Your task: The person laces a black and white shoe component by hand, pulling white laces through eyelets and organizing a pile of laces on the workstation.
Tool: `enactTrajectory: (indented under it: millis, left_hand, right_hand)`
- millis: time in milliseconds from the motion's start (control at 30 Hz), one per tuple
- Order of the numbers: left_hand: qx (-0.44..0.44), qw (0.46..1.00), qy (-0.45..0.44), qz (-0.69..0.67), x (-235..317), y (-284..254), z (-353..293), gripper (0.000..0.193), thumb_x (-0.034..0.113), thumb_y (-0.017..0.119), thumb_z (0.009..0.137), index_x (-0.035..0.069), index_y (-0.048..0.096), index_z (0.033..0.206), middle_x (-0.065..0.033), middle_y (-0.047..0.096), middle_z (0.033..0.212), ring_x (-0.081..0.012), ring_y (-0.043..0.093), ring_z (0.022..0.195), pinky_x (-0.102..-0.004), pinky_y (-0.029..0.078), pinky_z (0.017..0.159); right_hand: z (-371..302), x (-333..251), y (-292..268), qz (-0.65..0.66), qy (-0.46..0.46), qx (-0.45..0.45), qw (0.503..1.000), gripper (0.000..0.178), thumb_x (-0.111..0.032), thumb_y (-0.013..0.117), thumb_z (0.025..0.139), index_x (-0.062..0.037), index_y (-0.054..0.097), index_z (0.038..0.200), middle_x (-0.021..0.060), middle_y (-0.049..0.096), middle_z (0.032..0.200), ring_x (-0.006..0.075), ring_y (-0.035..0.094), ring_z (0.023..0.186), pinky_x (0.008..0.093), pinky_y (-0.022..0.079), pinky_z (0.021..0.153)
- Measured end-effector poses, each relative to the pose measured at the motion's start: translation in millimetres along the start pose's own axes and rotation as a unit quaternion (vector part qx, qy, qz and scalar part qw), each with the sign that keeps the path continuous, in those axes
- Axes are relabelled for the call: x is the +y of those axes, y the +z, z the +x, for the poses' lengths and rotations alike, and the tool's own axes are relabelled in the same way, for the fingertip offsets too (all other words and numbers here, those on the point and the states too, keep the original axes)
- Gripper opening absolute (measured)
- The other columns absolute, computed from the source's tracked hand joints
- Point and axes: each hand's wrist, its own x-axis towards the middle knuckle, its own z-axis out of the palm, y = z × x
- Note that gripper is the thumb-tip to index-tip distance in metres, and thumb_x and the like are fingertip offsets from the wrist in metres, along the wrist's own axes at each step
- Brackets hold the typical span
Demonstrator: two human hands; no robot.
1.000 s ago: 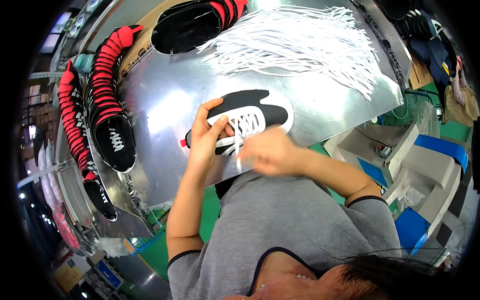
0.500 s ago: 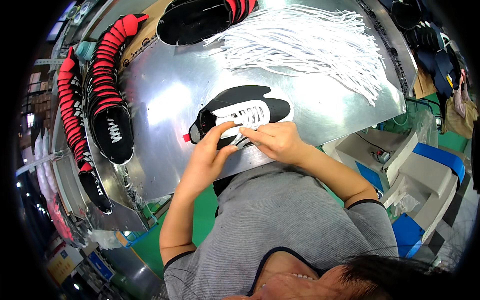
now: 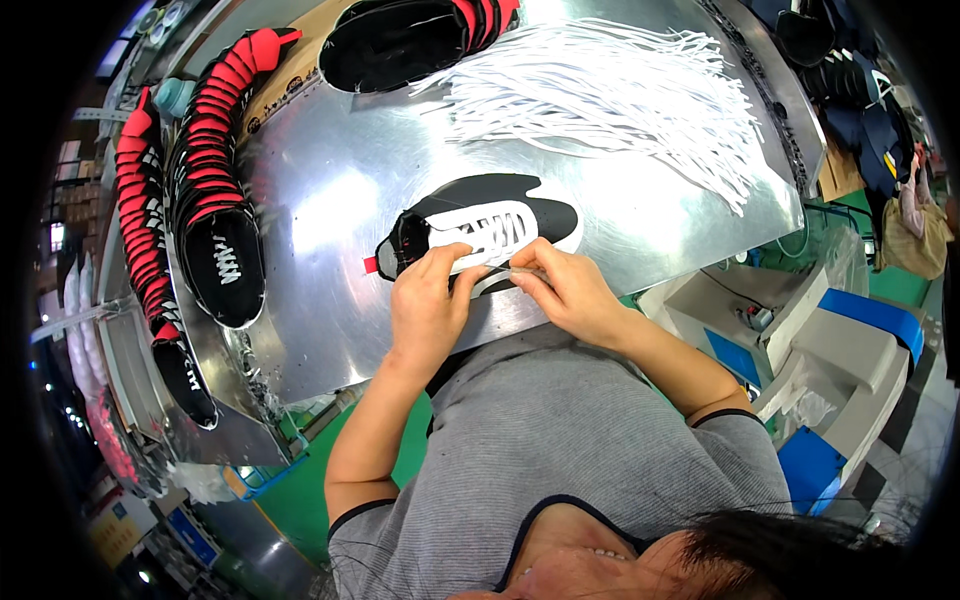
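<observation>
A black-and-white shoe upper point(image 3: 555, 215) lies on its side on the metal table, toe to the right, a small red tab at its heel. White lace crosses its eyelet strip. At the near edge of the upper, my left hand point(image 3: 430, 305) is closed, its index finger and thumb gripping that edge beside the eyelets. My right hand point(image 3: 575, 297) pinches a white shoelace point(image 3: 492, 279) between thumb and index finger, just right of the left thumb. The fingers partly hide where the lace meets the upper.
Loose white shoelaces point(image 3: 610, 90) lie in a wide bundle at the back. Nested rows of black-and-red shoe uppers point(image 3: 225, 262) line the left side, and another stack point(image 3: 395, 50) sits at the far edge. A beige-and-blue machine point(image 3: 850, 345) stands to the right.
My right hand has shifted slightly right, and its thumb and index finger now show in a pinch. The left hand has closed up at the upper's near edge.
</observation>
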Motion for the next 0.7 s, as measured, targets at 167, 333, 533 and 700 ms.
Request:
enactTrajectory:
  millis: [167,333,533,700]
  left_hand:
    - [-0.001,1.0,0.0,-0.013,0.2,-0.6,1.2,0.021,0.013,0.079,0.08,0.001,0.068,0.093,-0.0119,0.07,0.084,-0.0276,0.069,0.073,-0.0337,0.052,0.065]
    - [0.006,1.0,0.0,-0.024,2.5,1.5,-0.4,0.02,0.011,0.079,0.078,0.002,0.067,0.091,-0.0116,0.07,0.083,-0.0281,0.067,0.071,-0.035,0.051,0.062]
    - [0.017,1.0,0.003,-0.017,-0.6,5.6,0.5,0.021,0.011,0.079,0.078,0.003,0.067,0.093,-0.0107,0.069,0.083,-0.0282,0.067,0.071,-0.0362,0.051,0.062]
    - [-0.002,1.0,0.002,-0.013,4.2,2.1,1.9,0.022,0.011,0.078,0.078,0.003,0.067,0.095,-0.0116,0.069,0.084,-0.0279,0.067,0.072,-0.0358,0.051,0.062]
  right_hand:
    - [3.8,0.3,3.8,0.027,0.028,-0.002,0.999,0.016,-0.018,0.059,0.097,-0.0022,0.055,0.099,0.0119,0.067,0.081,0.0266,0.066,0.071,0.0361,0.049,0.064]
    - [1.7,-2.0,3.9,0.121,0.103,-0.011,0.987,0.014,-0.016,0.059,0.097,-0.0028,0.054,0.096,0.0079,0.065,0.075,0.0193,0.063,0.065,0.0322,0.047,0.06]
    - [1.8,-11.7,-5.7,0.056,0.091,-0.026,0.994,0.014,-0.017,0.058,0.097,-0.0032,0.054,0.095,0.0074,0.063,0.072,0.0211,0.061,0.062,0.0331,0.046,0.059]
    - [3.4,-7.1,-1.6,0.069,0.074,-0.013,0.995,0.014,-0.016,0.058,0.097,-0.0031,0.054,0.096,0.0079,0.064,0.072,0.0211,0.061,0.061,0.0327,0.046,0.058]
